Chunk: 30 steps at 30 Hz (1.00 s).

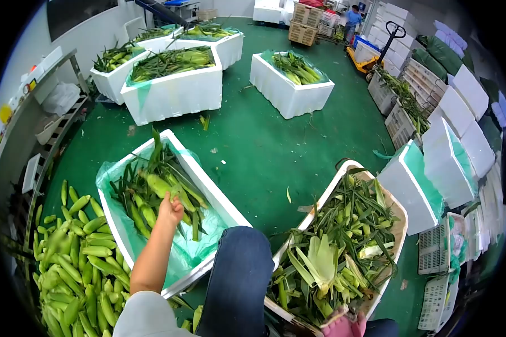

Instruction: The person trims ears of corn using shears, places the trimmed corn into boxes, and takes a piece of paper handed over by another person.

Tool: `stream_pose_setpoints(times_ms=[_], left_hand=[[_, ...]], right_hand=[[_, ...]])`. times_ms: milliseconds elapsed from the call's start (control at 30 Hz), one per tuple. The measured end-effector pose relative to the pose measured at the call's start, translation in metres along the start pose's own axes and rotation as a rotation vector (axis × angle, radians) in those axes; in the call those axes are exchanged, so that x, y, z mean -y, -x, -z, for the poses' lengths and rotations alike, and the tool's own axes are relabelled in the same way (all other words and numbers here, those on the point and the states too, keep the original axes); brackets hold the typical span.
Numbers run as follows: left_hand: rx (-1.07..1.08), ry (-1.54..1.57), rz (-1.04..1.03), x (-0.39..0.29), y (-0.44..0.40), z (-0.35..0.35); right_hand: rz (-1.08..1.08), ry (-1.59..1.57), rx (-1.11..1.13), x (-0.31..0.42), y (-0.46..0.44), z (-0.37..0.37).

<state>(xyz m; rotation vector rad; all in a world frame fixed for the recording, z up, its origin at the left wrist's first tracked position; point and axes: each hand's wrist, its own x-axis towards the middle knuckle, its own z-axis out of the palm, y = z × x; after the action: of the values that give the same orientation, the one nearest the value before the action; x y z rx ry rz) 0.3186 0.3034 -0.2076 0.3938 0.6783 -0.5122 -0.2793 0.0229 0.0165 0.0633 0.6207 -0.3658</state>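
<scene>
My left hand is closed around the end of a green ear of corn, inside a white foam box lined with thin green plastic. Several leafy ears of corn lie in that box, around and beyond the hand. At the bottom edge, my right hand, in a pink glove, is partly cut off by the frame. It is low over the near end of a pale bin full of stripped husks and leaves. Its fingers are not clear enough to read.
Trimmed ears of corn are heaped on the floor at left. More foam boxes of corn stand ahead. Empty foam boxes and crates line the right side. Farther back are a pallet jack and a person.
</scene>
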Motion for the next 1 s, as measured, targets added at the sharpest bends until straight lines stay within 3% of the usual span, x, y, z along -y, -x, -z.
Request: stream_pose_setpoints(times_ms=[133,167,233,300,367,500,567,633,667,800,867,1000], left_hand=[[0.180,-0.396,-0.132,0.077,0.191,-0.073],[0.295,-0.507,-0.216,0.095,0.224,-0.087],[0.327,-0.394,-0.254,0.141,0.297,-0.154],[0.608,-0.272,-0.143,0.150,0.290,-0.188],[0.931,-0.148,0.241,0.167,0.240,-0.196],[0.830,-0.938,0.113,0.291,0.274,-0.235],[0.901,-1.134,0.220,0.353,0.270,-0.221],[0.921,-1.222,0.369,0.402,0.274,-0.204],[0.892,-1.299,0.333,0.420,0.277,-0.190],[1.054,-1.559,0.279,0.440,0.290,-0.161],[1.220,-1.664,0.094,0.441,0.282,-0.153],[1.517,-1.920,-0.187,0.429,0.271,-0.151]], right_hand=[[0.017,0.245,0.124,0.004,-0.027,-0.046],[-0.046,0.154,0.117,0.008,-0.042,-0.052],[-0.123,0.254,0.238,0.025,-0.051,-0.062],[-0.236,0.220,0.488,0.046,-0.062,-0.060],[-0.100,0.468,0.391,0.054,-0.048,-0.083],[0.334,0.868,0.414,0.069,-0.028,-0.070],[0.481,1.308,0.263,0.084,-0.016,-0.065],[0.698,1.708,0.261,0.101,-0.014,-0.058],[0.812,1.836,0.206,0.103,-0.013,-0.055],[0.831,1.718,-0.014,0.116,-0.017,-0.051],[0.846,1.713,-0.091,0.128,-0.027,-0.042],[0.625,1.697,-0.095,0.144,-0.031,-0.043]])
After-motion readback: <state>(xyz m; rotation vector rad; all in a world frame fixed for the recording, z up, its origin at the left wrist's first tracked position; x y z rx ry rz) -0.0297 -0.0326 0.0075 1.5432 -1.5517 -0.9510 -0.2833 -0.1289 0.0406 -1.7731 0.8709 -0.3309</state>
